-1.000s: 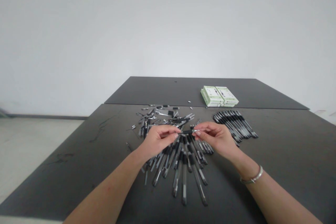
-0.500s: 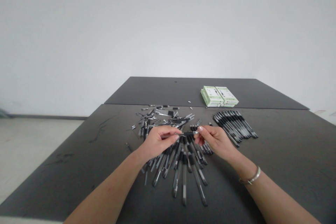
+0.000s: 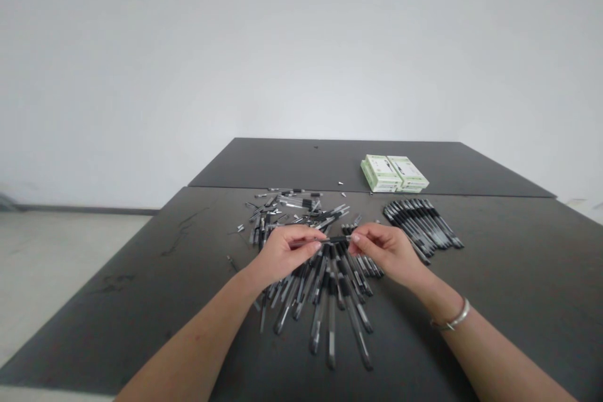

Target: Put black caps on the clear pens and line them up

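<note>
white wall point(image 3: 301, 44), pale floor point(image 3: 61, 251), green-and-white boxes point(image 3: 382, 171)

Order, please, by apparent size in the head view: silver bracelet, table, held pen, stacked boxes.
1. Table
2. Stacked boxes
3. Held pen and silver bracelet, unranked: the pen looks longer but narrow, and is partly hidden.

This looks like an indoor workroom: pale wall point(image 3: 301, 44) across the upper frame, dark worktop point(image 3: 509, 289) strewn with pens point(image 3: 331, 333) at centre, light floor point(image 3: 61, 251) at lower left.
</note>
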The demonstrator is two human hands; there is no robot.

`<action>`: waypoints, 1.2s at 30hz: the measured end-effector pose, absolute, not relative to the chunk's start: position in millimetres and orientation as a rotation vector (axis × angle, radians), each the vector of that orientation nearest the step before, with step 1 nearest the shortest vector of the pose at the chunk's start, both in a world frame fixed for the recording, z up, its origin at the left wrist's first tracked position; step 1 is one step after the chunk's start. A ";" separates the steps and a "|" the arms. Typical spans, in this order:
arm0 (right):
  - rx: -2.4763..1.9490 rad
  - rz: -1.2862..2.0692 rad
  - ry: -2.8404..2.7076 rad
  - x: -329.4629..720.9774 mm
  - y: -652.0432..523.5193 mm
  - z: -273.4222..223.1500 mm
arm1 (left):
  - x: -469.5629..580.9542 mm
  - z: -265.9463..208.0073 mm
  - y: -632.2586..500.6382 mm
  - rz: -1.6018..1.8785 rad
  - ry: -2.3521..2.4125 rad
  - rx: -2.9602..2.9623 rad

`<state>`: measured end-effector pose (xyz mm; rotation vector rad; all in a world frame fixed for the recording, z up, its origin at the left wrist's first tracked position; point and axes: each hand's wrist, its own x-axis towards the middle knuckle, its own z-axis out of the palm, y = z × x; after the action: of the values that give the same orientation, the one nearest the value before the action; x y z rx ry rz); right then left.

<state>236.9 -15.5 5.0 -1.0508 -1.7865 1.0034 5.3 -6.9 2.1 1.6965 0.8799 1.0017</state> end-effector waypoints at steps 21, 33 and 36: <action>-1.037 0.895 -1.854 234.3 -19.9 7.1 | 5.2 4.6 -7.1 0.981 0.877 1.712; -1.094 0.915 -1.972 237.7 -18.6 6.7 | 5.0 6.2 -8.5 0.971 0.869 1.801; -1.136 1.040 -1.925 236.1 -19.0 6.1 | 5.5 6.9 -8.9 0.960 0.864 1.823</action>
<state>236.1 -19.0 6.1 -1.1363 -1.9252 1.0402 5.5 -8.9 6.9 1.8233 0.8639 0.9598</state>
